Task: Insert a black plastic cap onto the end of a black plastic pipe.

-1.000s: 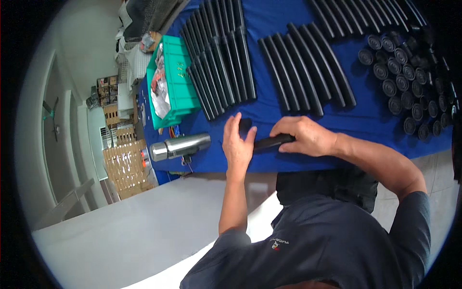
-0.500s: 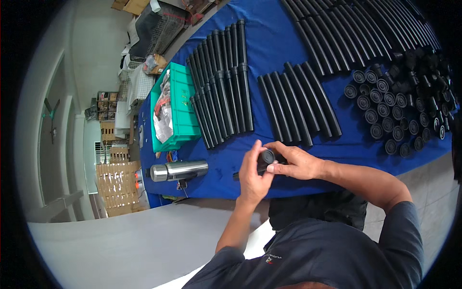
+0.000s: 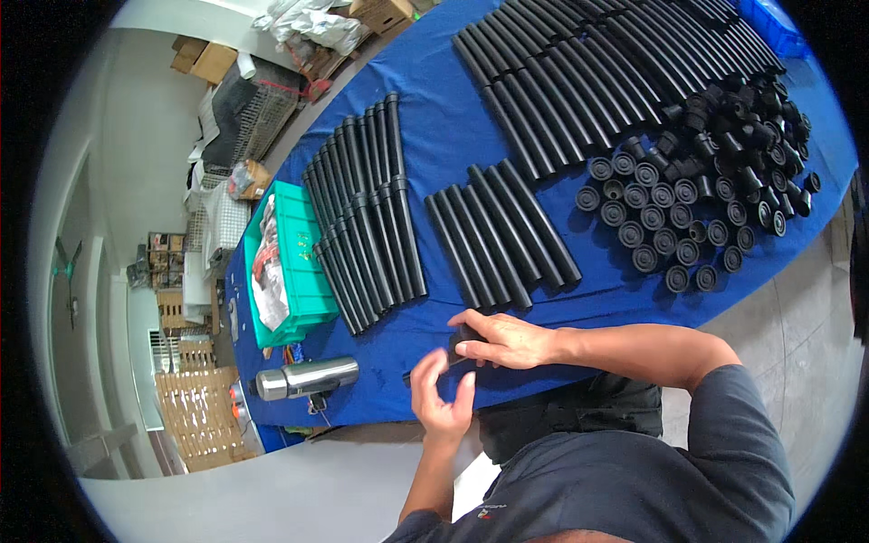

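Observation:
My right hand (image 3: 509,341) is closed on a small black plastic part (image 3: 464,342), its thumb lying across the part. The fingers hide most of its shape. To the left and a little nearer, my left hand (image 3: 441,400) is open, with its thumb and fingers apart and the palm toward the part. Beyond the hands, a short group of black tubes (image 3: 502,237) lies side by side on the blue cloth (image 3: 389,348). At the right, many black end caps with ringed round faces (image 3: 664,241) stand grouped together.
A green crate (image 3: 305,262) with silvery plastic bags sits on the left of the table. Nearer lies a steel flask (image 3: 309,377). More tubes with collars (image 3: 367,208) stretch beside the crate, and long rows of tubes (image 3: 579,77) cover the far side.
My left hand has opened and come away from the black part, which stays in my right hand. The whole view has shifted, so the table's things appear lower and farther left.

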A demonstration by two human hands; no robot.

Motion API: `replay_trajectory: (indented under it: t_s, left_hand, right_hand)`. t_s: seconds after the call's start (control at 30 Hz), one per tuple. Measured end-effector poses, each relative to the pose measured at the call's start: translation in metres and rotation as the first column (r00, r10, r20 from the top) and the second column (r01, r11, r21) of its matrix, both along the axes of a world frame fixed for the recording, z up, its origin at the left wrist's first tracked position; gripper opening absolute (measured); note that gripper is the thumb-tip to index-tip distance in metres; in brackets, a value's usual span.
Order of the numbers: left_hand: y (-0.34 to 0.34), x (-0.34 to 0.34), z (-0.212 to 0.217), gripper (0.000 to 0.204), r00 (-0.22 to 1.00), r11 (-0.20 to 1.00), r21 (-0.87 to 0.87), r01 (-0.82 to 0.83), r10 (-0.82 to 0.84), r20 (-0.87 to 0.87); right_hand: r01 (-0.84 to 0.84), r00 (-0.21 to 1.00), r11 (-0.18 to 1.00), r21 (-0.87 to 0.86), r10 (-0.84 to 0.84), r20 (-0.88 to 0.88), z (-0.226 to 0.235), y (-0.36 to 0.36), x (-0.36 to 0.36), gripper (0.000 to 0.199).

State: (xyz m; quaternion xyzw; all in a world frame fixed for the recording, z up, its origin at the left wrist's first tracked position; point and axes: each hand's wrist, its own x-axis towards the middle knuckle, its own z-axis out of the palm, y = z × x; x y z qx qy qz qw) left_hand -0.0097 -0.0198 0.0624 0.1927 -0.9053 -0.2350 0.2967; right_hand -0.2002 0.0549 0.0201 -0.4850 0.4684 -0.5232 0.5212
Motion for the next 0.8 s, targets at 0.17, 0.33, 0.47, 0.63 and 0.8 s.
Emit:
replay_trajectory:
  t_s: [0.17,0.33,0.47,0.63,0.8]
  left_hand:
    - [0.015,0.029,-0.019,0.031,0.997,0.382,0.922,-0.070,0.049,0.056]
    - [0.011,0.027,-0.042,0.053,0.945,-0.564,0.788,0.249,0.321,-0.069]
    - [0.003,0.021,-0.045,0.047,0.922,-0.602,0.698,0.386,0.269,-0.278]
    - [0.003,0.027,-0.033,0.027,0.826,-0.309,0.820,0.483,0.470,-0.310]
    - [-0.013,0.024,-0.026,0.024,0.797,-0.035,0.849,0.527,0.368,-0.479]
  right_hand:
    - [0.021,0.997,0.999,-0.024,-0.019,0.078,0.000,-0.001,0.001,0.054]
    - [-0.033,0.980,0.997,-0.076,0.047,0.193,-0.004,0.000,0.000,0.050]
    - [-0.046,0.952,0.999,-0.019,0.049,0.303,0.004,-0.002,0.001,0.044]
    - [0.070,0.957,0.996,0.049,-0.081,0.277,0.001,-0.003,-0.001,0.038]
    - [0.067,0.955,0.996,0.061,-0.082,0.284,-0.011,-0.011,0.008,0.038]
